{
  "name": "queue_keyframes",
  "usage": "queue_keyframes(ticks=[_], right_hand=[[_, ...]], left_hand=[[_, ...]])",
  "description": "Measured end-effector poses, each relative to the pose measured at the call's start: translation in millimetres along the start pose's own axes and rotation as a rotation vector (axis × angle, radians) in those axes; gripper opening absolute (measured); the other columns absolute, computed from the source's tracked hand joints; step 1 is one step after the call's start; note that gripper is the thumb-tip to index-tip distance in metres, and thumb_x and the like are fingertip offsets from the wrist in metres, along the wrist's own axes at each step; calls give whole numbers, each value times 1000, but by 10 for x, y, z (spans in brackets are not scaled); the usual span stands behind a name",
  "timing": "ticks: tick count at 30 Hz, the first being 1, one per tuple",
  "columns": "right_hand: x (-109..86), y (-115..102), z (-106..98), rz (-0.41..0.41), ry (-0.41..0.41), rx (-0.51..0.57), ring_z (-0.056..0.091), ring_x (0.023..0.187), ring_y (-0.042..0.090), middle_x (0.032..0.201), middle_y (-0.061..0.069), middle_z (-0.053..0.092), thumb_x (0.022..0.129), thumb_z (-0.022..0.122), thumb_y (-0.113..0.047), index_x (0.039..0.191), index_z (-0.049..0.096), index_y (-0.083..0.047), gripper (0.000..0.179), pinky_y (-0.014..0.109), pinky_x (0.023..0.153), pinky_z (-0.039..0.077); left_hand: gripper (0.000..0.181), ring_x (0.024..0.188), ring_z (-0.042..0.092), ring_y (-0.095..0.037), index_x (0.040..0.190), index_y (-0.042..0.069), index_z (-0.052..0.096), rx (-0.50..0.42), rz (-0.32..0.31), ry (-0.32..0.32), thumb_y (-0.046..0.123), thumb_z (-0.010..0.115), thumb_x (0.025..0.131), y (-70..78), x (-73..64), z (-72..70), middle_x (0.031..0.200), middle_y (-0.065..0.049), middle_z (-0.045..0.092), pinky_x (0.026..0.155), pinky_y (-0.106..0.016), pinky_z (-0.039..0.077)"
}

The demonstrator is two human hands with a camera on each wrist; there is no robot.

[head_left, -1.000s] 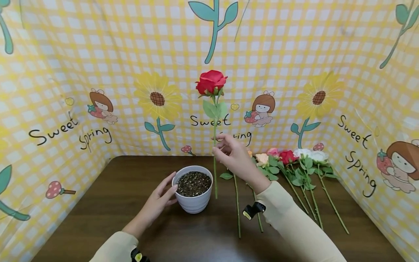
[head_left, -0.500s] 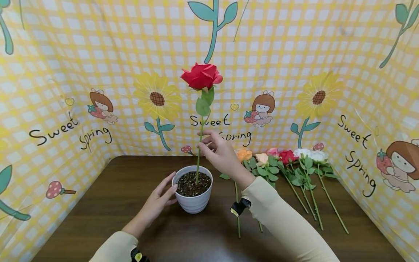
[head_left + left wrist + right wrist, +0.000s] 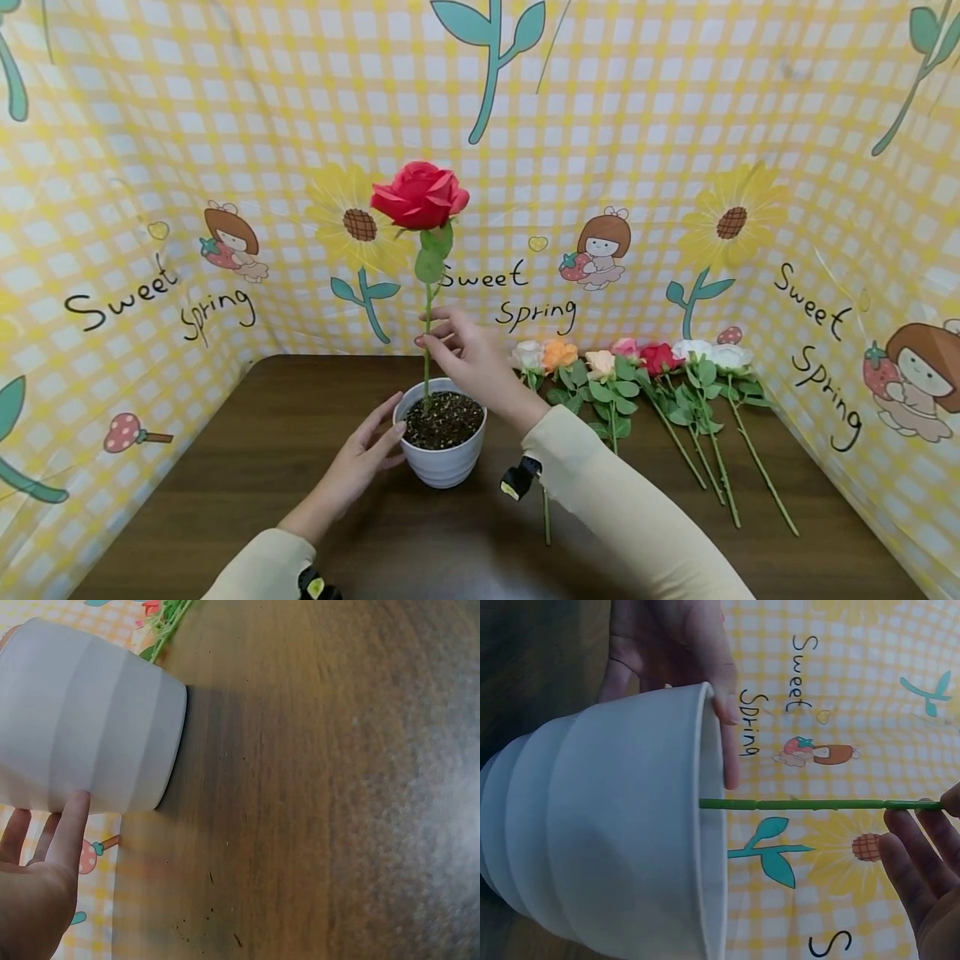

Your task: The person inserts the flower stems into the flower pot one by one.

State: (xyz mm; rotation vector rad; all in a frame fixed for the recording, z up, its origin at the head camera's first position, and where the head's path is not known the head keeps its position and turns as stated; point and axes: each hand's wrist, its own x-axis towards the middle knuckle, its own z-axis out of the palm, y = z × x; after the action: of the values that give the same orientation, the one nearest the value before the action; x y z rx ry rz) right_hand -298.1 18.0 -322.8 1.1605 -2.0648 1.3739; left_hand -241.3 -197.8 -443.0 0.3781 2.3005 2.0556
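Observation:
A red rose [image 3: 422, 197] on a long green stem stands nearly upright over the white ribbed pot [image 3: 442, 465]. My right hand [image 3: 476, 362] pinches the stem midway between thumb and fingers. In the right wrist view the bare stem [image 3: 802, 804] runs down past the pot's rim; its lower tip reaches the dark soil [image 3: 450, 423] toward the left back in the head view. My left hand [image 3: 367, 446] rests against the pot's left side, thumb near the rim, fingers fairly straight. The left wrist view shows its fingers [image 3: 71, 825] touching the ribbed wall.
Several more roses lie at the right of the dark wooden table [image 3: 247, 500], among them white, orange [image 3: 558, 356], peach, pink and red [image 3: 660, 360] ones, stems toward the front. A yellow checked cloth [image 3: 645, 125] encloses the back and sides. Small dark crumbs [image 3: 211, 909] lie on the table.
My right hand has carried the red rose left from beside the pot to over it, then further left and lower, its stem now at the soil. My left hand has stayed at the pot.

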Motion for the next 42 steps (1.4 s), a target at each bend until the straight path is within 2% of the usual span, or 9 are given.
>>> queue_keyframes(ticks=[7,12,21,27,31,35,42], right_hand=[[-3,34,92,0,-14,-37,68,78,9,98,7,72,102,60,-12,126,56,-5,25,23,63,55],[3,72,132,-8,-13,-76,68,79,10,98,6,72,101,61,-11,127,56,-4,28,21,65,55],[-7,102,181,45,-24,-71,68,78,11,98,5,70,101,61,-11,129,56,-6,29,22,64,54],[-20,148,218,52,-29,-79,66,84,8,104,6,69,102,60,-11,126,61,-5,25,20,71,55],[-37,185,247,61,-48,-41,67,81,12,100,5,70,102,60,-11,116,65,-5,16,20,69,55],[-59,218,274,53,-82,-2,69,82,19,99,5,70,103,58,-10,115,63,-2,15,21,67,55],[-88,270,296,56,-106,-49,69,82,19,98,8,71,105,55,-12,117,59,-2,17,20,64,52]], left_hand=[[56,131,43,-39,158,18,31,13,-5,1,26,52,107,-11,0,-3,154,-18,32,96,-48,53],[55,132,42,-38,158,21,32,12,-3,-2,27,52,107,-12,0,-6,154,-17,32,96,-47,53],[55,133,41,-39,158,22,32,9,-10,-4,27,52,107,3,1,1,155,-18,31,97,-48,52],[55,133,41,-39,158,21,32,15,-11,-3,28,51,107,6,-1,1,156,-17,30,97,-48,52],[54,134,40,-39,157,22,32,12,-9,-7,28,51,107,3,0,0,157,-17,29,98,-49,52],[54,133,41,-39,158,22,32,12,-10,-3,27,51,107,-1,-2,-2,156,-16,30,97,-48,52],[56,132,42,-39,158,17,31,14,-8,4,27,52,107,-11,4,-3,156,-17,31,96,-48,53]])
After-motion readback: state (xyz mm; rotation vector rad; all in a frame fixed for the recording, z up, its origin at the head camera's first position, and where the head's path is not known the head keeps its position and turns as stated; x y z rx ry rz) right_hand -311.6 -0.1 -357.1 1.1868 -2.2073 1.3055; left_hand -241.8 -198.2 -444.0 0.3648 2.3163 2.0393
